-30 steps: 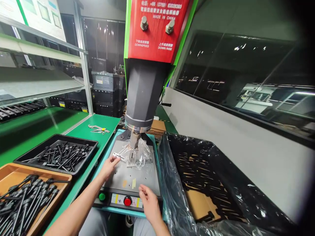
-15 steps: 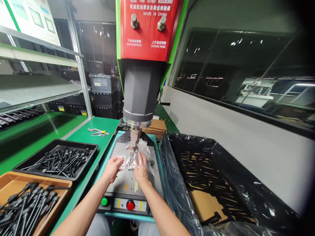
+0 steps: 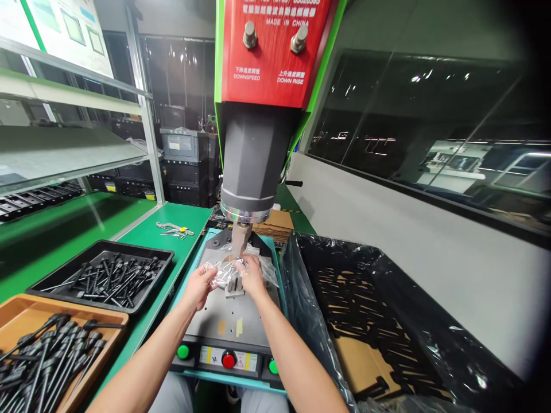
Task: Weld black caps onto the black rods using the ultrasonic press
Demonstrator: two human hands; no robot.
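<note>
A clear plastic film (image 3: 224, 272) is stretched between my hands, just under the metal horn (image 3: 240, 238) of the red and green press. My left hand (image 3: 201, 284) pinches its left side. My right hand (image 3: 252, 274) grips the film near the horn's tip, with the fingers bent around it. Below the film a small metal fixture (image 3: 235, 288) stands on the grey machine plate (image 3: 206, 321). The film and fingers partly cover the fixture's upper part, and I cannot tell whether a part sits in it.
At left, a black tray (image 3: 166, 275) and an orange tray (image 3: 116, 321) hold black rod-like parts. Pliers (image 3: 174, 229) lie on the green bench. A box lined with black plastic (image 3: 301, 321) stands at right. Red (image 3: 228, 359) and green (image 3: 183, 351) buttons line the machine's front.
My right hand has moved up and slightly right with the film, showing more of the fixture below. My left hand keeps its pinch. The view has shifted slightly.
</note>
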